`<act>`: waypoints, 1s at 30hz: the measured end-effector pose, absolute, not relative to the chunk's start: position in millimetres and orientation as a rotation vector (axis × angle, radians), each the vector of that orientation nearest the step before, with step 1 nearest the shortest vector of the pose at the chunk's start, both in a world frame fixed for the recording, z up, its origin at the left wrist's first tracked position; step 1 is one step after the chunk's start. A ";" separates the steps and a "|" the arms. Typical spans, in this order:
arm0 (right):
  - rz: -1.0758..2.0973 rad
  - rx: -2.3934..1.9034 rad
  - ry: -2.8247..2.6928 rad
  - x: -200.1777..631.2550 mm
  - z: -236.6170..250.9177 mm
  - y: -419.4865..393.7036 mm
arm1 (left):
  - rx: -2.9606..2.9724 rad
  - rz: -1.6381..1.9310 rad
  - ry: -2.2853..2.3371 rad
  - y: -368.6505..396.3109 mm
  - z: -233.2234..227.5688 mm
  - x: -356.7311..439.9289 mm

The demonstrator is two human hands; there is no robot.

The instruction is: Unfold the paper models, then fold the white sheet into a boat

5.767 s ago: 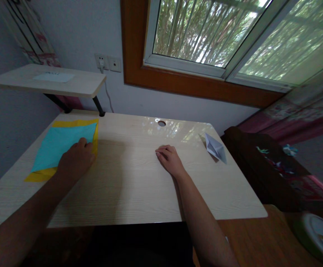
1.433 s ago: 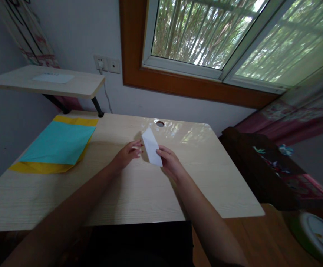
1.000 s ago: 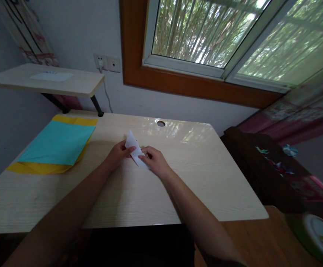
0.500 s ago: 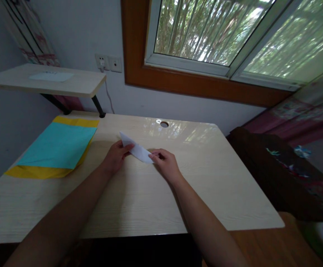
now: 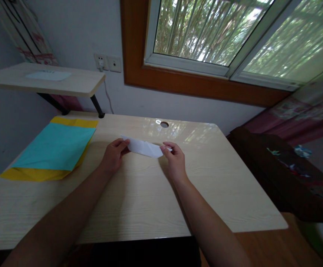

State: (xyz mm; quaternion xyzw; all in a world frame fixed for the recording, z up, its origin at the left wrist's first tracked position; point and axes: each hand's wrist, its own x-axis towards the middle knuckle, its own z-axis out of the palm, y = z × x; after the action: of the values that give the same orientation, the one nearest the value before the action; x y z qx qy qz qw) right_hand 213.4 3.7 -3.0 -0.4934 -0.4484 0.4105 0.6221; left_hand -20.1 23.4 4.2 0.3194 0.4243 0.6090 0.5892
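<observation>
A folded piece of white paper (image 5: 144,147) stretches between my two hands, above the middle of the desk. Its left end is pinched by my left hand (image 5: 115,154), thumb on top. My right hand (image 5: 174,158) grips the right end between thumb and fingers, the index finger curling over behind it. The strip is long and narrow, almost level, with its right end slightly lower. How many layers it has, I cannot tell.
Turquoise and yellow sheets (image 5: 54,146) lie stacked on the left of the pale wooden desk (image 5: 217,185). Behind them stands a raised shelf (image 5: 80,79) on black legs, bearing a white paper (image 5: 48,75). A round cable hole (image 5: 164,125) sits near the back edge.
My right hand has moved right and slightly up. The paper has turned from a steep slant to nearly level and now shows as a longer strip. My left hand has barely moved.
</observation>
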 end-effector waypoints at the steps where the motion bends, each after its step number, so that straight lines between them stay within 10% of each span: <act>1: 0.934 -1.135 -1.014 214.1 -3.5 4.3 | 0.747 1.421 0.989 23.5 4.3 -20.5; 30: 0.943 -1.166 -1.498 198.6 -12.1 -2.5 | 1.100 1.345 0.739 15.9 -12.7 -7.9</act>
State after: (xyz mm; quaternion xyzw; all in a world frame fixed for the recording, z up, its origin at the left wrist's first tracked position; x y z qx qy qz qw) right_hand 198.6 -2.5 -12.1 -0.4797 -0.6165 0.3881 0.4890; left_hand -7.9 15.9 -12.7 0.4718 0.3169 0.5771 0.5865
